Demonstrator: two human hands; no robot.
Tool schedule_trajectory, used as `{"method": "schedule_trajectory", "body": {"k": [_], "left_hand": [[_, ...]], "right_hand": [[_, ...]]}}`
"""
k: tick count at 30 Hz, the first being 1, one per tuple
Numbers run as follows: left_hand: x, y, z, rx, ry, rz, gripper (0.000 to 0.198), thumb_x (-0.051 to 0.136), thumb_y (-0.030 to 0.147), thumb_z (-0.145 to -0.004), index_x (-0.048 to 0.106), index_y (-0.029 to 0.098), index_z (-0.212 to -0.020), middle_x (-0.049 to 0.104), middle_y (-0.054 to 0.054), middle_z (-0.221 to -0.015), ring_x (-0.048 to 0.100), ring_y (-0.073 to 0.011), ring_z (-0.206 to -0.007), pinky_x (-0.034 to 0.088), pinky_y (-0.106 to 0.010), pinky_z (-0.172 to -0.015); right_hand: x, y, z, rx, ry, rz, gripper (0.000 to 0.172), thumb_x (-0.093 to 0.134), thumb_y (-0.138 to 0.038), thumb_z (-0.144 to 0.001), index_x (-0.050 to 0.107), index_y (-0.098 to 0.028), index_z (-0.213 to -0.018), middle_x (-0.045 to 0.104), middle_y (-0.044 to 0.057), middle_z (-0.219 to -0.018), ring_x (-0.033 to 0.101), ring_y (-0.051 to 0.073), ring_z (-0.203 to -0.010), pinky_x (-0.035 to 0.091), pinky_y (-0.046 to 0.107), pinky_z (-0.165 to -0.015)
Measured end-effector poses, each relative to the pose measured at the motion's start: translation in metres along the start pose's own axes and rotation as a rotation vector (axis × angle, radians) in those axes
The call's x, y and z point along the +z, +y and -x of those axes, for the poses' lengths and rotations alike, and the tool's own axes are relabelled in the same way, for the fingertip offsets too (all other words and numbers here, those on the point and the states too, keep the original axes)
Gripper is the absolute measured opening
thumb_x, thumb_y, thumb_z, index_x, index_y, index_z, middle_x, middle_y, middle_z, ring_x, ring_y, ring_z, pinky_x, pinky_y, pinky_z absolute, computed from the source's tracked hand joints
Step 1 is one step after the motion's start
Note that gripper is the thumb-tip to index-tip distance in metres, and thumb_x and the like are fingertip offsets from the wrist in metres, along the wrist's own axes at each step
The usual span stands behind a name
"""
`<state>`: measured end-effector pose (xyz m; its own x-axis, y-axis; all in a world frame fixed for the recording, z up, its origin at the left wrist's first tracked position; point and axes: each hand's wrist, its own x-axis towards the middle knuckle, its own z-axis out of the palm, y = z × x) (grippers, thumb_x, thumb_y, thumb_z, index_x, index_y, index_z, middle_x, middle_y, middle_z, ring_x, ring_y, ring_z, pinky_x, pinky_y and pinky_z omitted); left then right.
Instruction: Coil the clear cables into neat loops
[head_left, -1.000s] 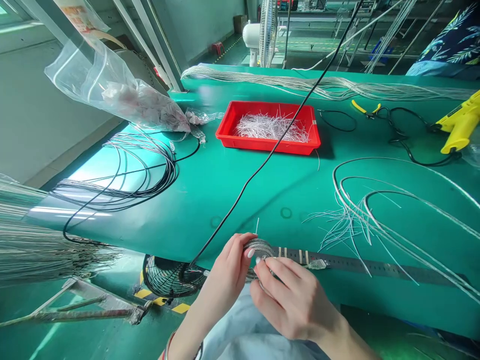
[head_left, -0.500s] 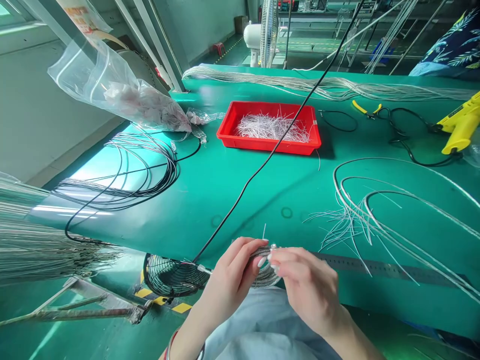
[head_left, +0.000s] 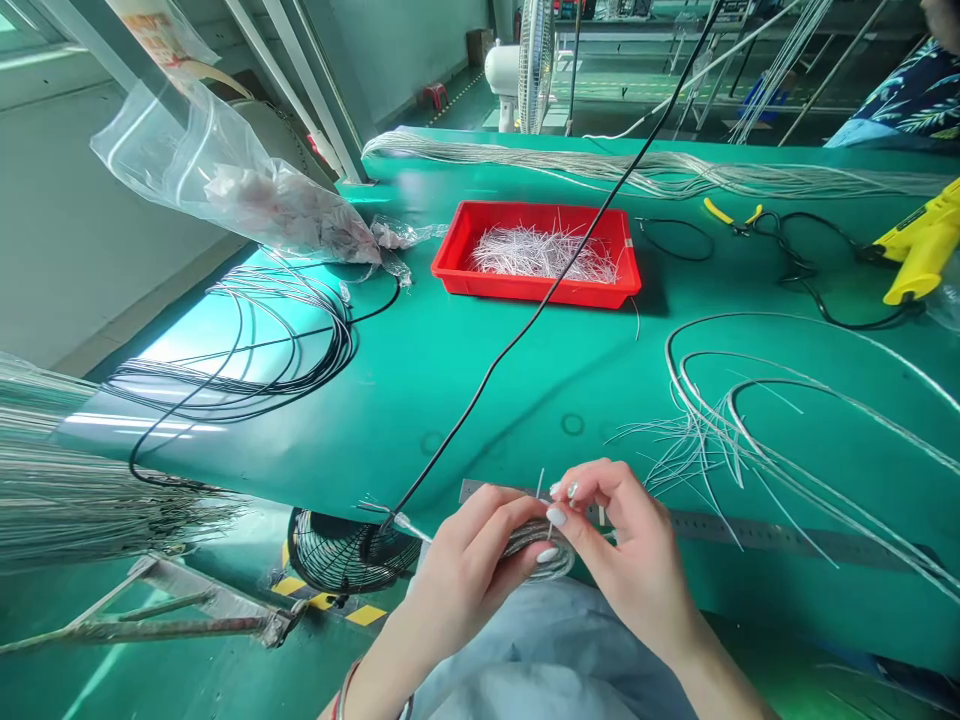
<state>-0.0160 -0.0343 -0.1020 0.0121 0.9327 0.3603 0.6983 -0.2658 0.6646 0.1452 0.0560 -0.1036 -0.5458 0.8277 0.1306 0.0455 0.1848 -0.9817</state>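
Observation:
My left hand (head_left: 476, 555) is closed around a coil of clear-grey cable (head_left: 553, 563) at the table's front edge. A thin white wire tie (head_left: 540, 483) sticks up from the coil just beyond my fingers. At the coil's right side, my right hand (head_left: 626, 545) pinches thumb and forefinger together on the tie; its held end is mostly hidden. One stripped cable end (head_left: 405, 523) with fine loose wires pokes out left of my left hand. More thin white pieces lie in the red tray (head_left: 536, 290) ahead.
A black cord (head_left: 487, 375) runs diagonally across the green table. Black cable coils (head_left: 300, 385) and a plastic bag (head_left: 292, 215) are left. Frayed cables (head_left: 739, 430), a steel ruler (head_left: 735, 530), yellow-handled cutters (head_left: 739, 225) and a yellow glue gun (head_left: 919, 245) lie right. A fan (head_left: 337, 550) stands below.
My right hand has turned and shifted slightly right and up, its fingers lifting from the coil's top. The coil has tilted a little, and the stripped cable end shows more at left.

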Motion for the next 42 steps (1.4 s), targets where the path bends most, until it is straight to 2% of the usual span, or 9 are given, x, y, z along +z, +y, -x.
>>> {"method": "schedule_trajectory", "body": {"k": [3, 6, 11, 18, 27, 30, 36, 38, 42], "left_hand": [[0.000, 0.002, 0.000, 0.050, -0.022, 0.021, 0.024, 0.051, 0.027, -0.098, 0.053, 0.017, -0.119, 0.063, -0.009, -0.102, 0.062, -0.0171, -0.091, 0.052, -0.025, -0.076], [0.001, 0.003, 0.000, 0.106, -0.007, -0.007, 0.024, 0.050, 0.031, -0.099, 0.055, 0.015, -0.115, 0.065, -0.010, -0.100, 0.063, -0.0171, -0.085, 0.052, -0.026, -0.071], [0.002, 0.001, -0.001, 0.160, 0.023, -0.036, 0.027, 0.050, 0.032, -0.098, 0.055, 0.015, -0.119, 0.067, -0.011, -0.101, 0.064, -0.0185, -0.084, 0.054, -0.028, -0.069], [0.005, 0.002, 0.004, 0.109, 0.048, 0.000, 0.030, 0.052, 0.037, -0.097, 0.052, 0.019, -0.121, 0.068, -0.010, -0.103, 0.065, -0.0178, -0.086, 0.054, -0.028, -0.073], [0.002, 0.007, 0.001, -0.416, -0.049, 0.353, 0.032, 0.066, 0.038, -0.089, 0.047, 0.028, -0.113, 0.067, -0.001, -0.104, 0.064, -0.0155, -0.088, 0.051, -0.025, -0.073], [-0.004, 0.007, -0.006, -0.516, -0.145, 0.406, 0.029, 0.067, 0.036, -0.088, 0.048, 0.025, -0.107, 0.065, 0.001, -0.097, 0.057, -0.0127, -0.077, 0.044, -0.023, -0.067], [-0.007, 0.006, -0.014, -0.673, -0.196, 0.692, 0.025, 0.065, 0.038, -0.089, 0.053, 0.021, -0.101, 0.060, 0.002, -0.088, 0.048, -0.0114, -0.072, 0.037, -0.022, -0.062], [-0.007, 0.004, -0.019, -0.717, -0.230, 0.769, 0.026, 0.064, 0.041, -0.089, 0.056, 0.019, -0.101, 0.062, 0.000, -0.088, 0.052, -0.0125, -0.074, 0.039, -0.022, -0.064], [-0.008, -0.009, -0.032, -0.854, -0.463, 0.825, 0.035, 0.062, 0.050, -0.087, 0.061, 0.015, -0.092, 0.068, -0.002, -0.076, 0.055, -0.0126, -0.061, 0.041, -0.022, -0.057]], "right_hand": [[-0.005, -0.003, -0.002, 0.211, -0.204, -0.204, 0.041, 0.067, -0.040, -0.088, 0.054, -0.032, -0.126, 0.061, 0.002, -0.119, 0.059, 0.015, -0.110, 0.049, 0.028, -0.095], [-0.008, -0.006, -0.003, 0.294, -0.356, -0.376, 0.038, 0.073, -0.043, -0.083, 0.066, -0.029, -0.117, 0.064, 0.005, -0.116, 0.060, 0.019, -0.111, 0.051, 0.028, -0.093], [0.001, -0.006, 0.004, 0.329, -0.155, -0.427, 0.022, 0.075, -0.043, -0.080, 0.077, -0.028, -0.096, 0.069, 0.007, -0.109, 0.066, 0.021, -0.105, 0.057, 0.028, -0.082], [0.011, -0.001, 0.009, 0.101, -0.051, -0.329, 0.015, 0.070, -0.031, -0.085, 0.077, -0.030, -0.099, 0.073, 0.006, -0.103, 0.071, 0.020, -0.098, 0.062, 0.026, -0.074], [0.012, -0.001, 0.003, -0.106, 0.093, 0.063, 0.015, 0.062, -0.019, -0.090, 0.075, -0.025, -0.091, 0.075, 0.001, -0.092, 0.071, 0.015, -0.085, 0.058, 0.024, -0.074], [0.010, -0.001, -0.002, -0.249, 0.067, 0.150, 0.017, 0.061, -0.012, -0.089, 0.074, -0.022, -0.091, 0.074, 0.002, -0.088, 0.069, 0.014, -0.081, 0.057, 0.025, -0.072], [0.006, -0.002, -0.004, -0.291, 0.049, 0.218, 0.018, 0.058, -0.010, -0.089, 0.072, -0.020, -0.090, 0.072, 0.003, -0.084, 0.066, 0.014, -0.078, 0.054, 0.024, -0.069], [0.005, 0.001, -0.006, -0.223, 0.020, 0.186, 0.017, 0.058, -0.014, -0.090, 0.074, -0.020, -0.088, 0.070, 0.004, -0.082, 0.065, 0.013, -0.075, 0.052, 0.023, -0.065], [0.001, 0.019, -0.018, 0.203, -0.175, -0.016, 0.024, 0.064, -0.038, -0.088, 0.077, -0.019, -0.082, 0.066, 0.003, -0.072, 0.060, 0.012, -0.065, 0.047, 0.021, -0.055]]}}
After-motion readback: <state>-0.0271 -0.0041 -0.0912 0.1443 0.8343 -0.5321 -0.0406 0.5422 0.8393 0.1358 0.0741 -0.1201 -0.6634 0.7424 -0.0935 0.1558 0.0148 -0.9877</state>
